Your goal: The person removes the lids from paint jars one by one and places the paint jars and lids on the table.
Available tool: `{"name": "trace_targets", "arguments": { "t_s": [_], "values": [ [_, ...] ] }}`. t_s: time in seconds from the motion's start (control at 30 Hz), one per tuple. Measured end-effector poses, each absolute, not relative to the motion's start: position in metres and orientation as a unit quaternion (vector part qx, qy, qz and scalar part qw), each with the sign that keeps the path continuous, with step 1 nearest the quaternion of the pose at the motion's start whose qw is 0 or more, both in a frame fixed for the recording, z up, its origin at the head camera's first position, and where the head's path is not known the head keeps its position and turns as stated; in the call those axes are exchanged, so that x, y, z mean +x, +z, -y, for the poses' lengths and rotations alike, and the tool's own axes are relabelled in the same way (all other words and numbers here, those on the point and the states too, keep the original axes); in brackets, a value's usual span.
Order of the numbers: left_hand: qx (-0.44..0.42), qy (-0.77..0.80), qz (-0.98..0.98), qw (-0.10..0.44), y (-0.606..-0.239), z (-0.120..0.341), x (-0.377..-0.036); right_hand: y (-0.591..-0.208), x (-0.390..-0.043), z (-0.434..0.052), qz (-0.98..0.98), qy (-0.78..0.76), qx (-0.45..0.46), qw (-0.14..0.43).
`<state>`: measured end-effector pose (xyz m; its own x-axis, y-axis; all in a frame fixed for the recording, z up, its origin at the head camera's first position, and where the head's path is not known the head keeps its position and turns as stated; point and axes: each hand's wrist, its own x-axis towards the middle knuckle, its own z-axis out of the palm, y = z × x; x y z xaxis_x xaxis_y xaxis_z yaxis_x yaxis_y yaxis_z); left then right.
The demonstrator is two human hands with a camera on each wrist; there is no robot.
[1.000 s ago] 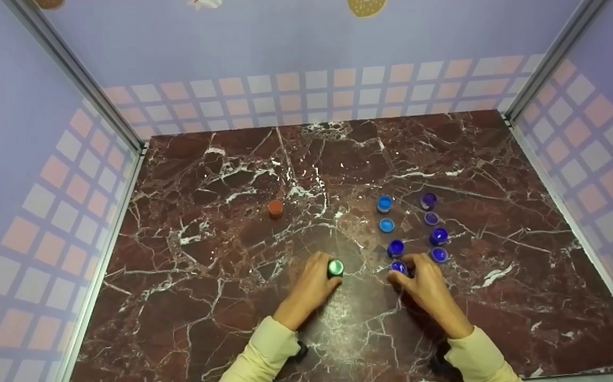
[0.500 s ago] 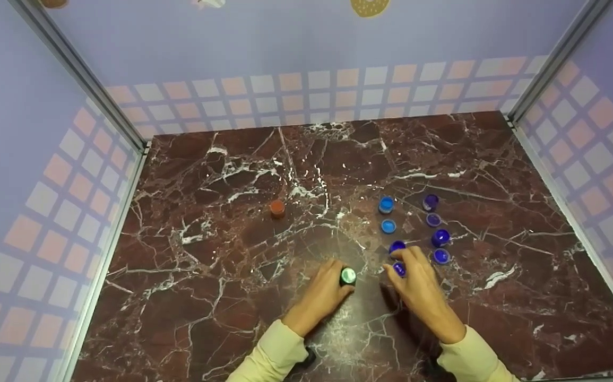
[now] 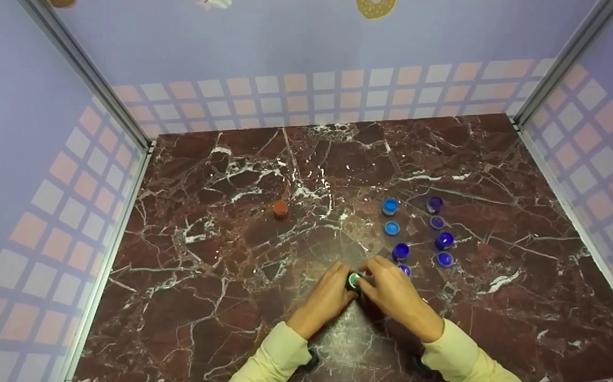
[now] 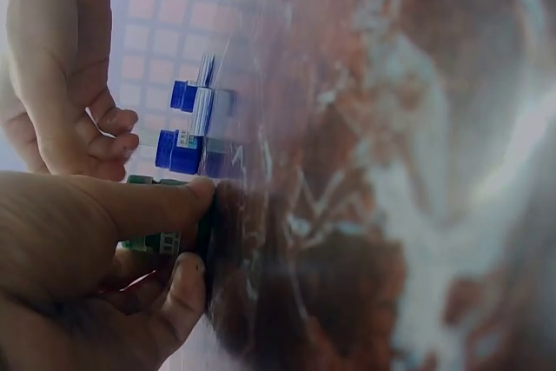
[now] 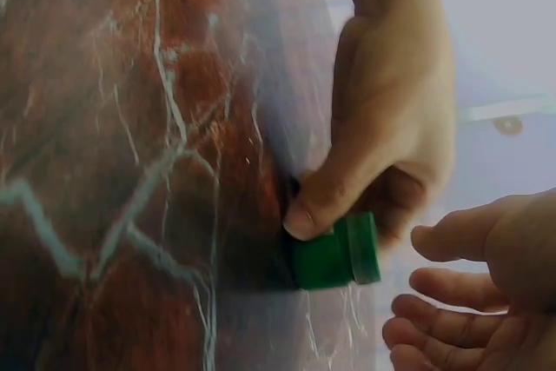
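My left hand [image 3: 344,286] grips a small green jar [image 3: 353,280] standing on the marble table [image 3: 264,159], near its front middle. In the right wrist view the left hand's thumb [image 5: 300,219] presses the green jar [image 5: 334,254] just below its lid. My right hand [image 3: 369,278] has come up to the jar's top. Its fingers [image 5: 434,288] are loosely curved a short way from the lid, not touching it. The left wrist view shows the left hand [image 4: 193,232] around the green jar [image 4: 152,241], with the right hand [image 4: 61,67] just above.
An orange jar [image 3: 281,208] stands alone at centre left. Right of the hands are a light blue jar [image 3: 389,206] with its lid [image 3: 391,228], a purple jar [image 3: 434,204], and dark blue jars [image 3: 400,251] with loose lids [image 3: 445,259]. Patterned walls enclose three sides.
The left hand has slid the green jar right and nearer. The right hand has left the dark blue lid and moved left to the green jar's top.
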<state>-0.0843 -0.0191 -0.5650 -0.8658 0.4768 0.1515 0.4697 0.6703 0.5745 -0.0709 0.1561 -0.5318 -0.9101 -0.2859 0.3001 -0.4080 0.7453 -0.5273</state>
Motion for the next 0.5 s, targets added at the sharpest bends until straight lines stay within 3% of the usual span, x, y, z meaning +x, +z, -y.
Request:
{"name": "trace_targets", "arguments": {
  "t_s": [0.3, 0.5],
  "values": [
    [0.259, 0.324, -0.909, 0.038, -0.565, 0.023, -0.089, -0.543, -0.072, -0.148, 0.927, 0.263, 0.231, 0.132],
    [0.266, 0.324, -0.907, 0.026, -0.566, 0.024, -0.090, -0.545, -0.071, -0.143, 0.932, 0.238, 0.230, 0.150]
  ]
}}
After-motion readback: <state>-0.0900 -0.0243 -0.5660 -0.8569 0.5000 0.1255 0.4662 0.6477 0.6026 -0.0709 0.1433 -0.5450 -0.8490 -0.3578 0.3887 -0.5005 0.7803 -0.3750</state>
